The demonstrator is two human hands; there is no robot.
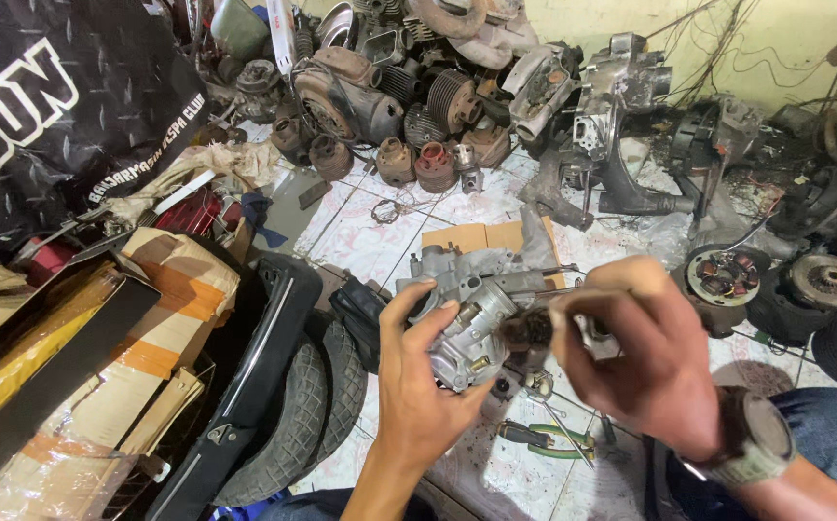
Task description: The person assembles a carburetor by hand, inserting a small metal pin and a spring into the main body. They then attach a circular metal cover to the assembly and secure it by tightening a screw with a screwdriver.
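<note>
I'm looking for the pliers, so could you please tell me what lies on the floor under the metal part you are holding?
Below the metal part, green-handled pliers lie on the tiled floor. Both hands, left and right, cover the floor directly underneath.

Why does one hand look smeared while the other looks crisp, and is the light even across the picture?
In the head view, the right hand is motion-blurred, fingers smeared near the carburetor; the left hand gripping that part is sharp. The head view's light is soft and flat, with bright patches on the pale tiled floor and dim corners around the tire. Edges bend slightly, a wide-lens effect.
</note>
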